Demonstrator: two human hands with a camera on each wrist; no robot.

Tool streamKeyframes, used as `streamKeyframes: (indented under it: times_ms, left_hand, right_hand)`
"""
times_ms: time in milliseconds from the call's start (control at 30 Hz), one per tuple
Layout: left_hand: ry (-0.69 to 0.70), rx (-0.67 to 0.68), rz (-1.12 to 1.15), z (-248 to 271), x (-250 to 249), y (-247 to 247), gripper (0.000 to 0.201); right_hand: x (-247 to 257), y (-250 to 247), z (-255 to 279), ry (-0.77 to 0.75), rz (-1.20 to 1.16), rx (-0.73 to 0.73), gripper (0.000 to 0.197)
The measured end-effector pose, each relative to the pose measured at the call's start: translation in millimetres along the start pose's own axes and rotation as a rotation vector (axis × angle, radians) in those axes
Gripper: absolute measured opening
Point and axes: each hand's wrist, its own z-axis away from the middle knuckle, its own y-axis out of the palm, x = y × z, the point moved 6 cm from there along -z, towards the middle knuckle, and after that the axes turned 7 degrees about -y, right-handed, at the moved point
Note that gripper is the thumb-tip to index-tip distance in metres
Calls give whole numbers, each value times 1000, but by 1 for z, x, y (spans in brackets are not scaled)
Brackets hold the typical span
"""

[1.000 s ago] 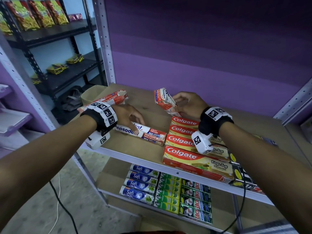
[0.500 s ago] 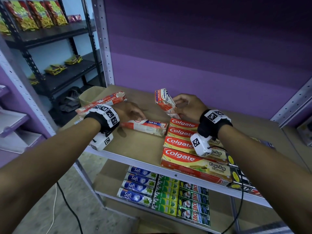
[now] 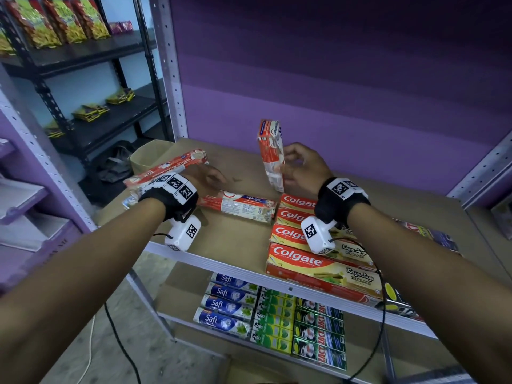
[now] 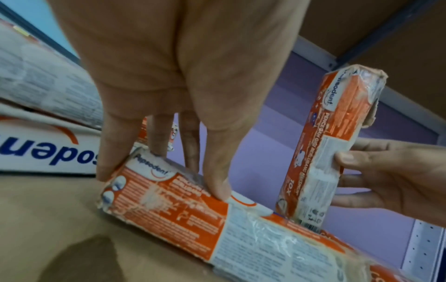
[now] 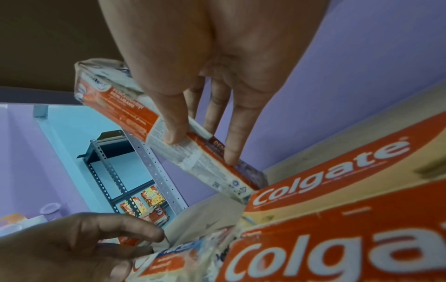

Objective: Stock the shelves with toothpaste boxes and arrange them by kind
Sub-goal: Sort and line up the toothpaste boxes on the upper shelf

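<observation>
Right hand [image 3: 302,167] pinches upright Pepsodent box [image 3: 272,155] mid-length; left hand [image 4: 169,106] fingertips clamp flat box [image 3: 241,205], centre frame. Light, crushable card (ends already frayed): grip long sides.

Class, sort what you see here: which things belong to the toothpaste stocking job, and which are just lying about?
Belong to the job:
Pepsodent box held upright
Pepsodent box lying on the shelf
Colgate boxes
Safi boxes
left hand
right hand

Just lying about:
snack packets
cardboard box

Left hand [image 4: 169,91] gripped a worn orange-white Pepsodent box [image 4: 205,215] lying flat, right hand [image 4: 395,181] held another upright [image 4: 325,152]
</observation>
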Motion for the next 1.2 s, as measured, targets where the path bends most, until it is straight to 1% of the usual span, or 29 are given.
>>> streamKeyframes:
  times_ms: [67, 100, 167, 267, 367, 433, 500, 600, 767, 867, 967, 1100, 1200]
  left_hand:
    - [-25, -97, -30, 4, 5, -2, 45]
    - [-56, -123, -34, 5, 7, -1, 51]
    - [-108, -116, 29, 0, 13, 4, 63]
    - [-148, -114, 156, -5, 23, 7, 79]
    - [-183, -130, 235, -5, 34, 7, 91]
    - [-180, -131, 289, -5, 38, 8, 95]
    - [-182, -143, 359, -4, 45, 9, 95]
    - [-212, -184, 392, -2, 59, 13, 89]
    - [-243, -255, 449, 3, 70, 19, 81]
    - [-241, -276, 430, 5, 67, 23, 78]
    - [-235, -273, 447, 6, 66, 25, 76]
    - [-254, -266, 385, 8, 69, 27, 80]
    - [-236, -260, 448, 6, 71, 29, 86]
  right_hand:
    - [1, 8, -4, 12, -10, 23, 27]
    - [0, 12, -6, 22, -8, 33, 27]
    - [-2, 21, -10, 52, 2, 49, 25]
    - [-5, 32, -17, 97, 35, 62, 24]
    - [-1, 42, -28, 85, 146, 86, 25]
    - [6, 48, -36, 60, 272, 131, 27]
    - [15, 56, -42, 26, 427, 191, 28]
    - [26, 72, -46, -41, 641, 277, 28]
    - [31, 97, -46, -83, 874, 359, 25]
    - [28, 106, -46, -85, 932, 376, 16]
    - [23, 112, -47, -96, 957, 382, 33]
    - [18, 123, -45, -129, 990, 415, 37]
    - [17, 134, -41, -167, 1036, 436, 43]
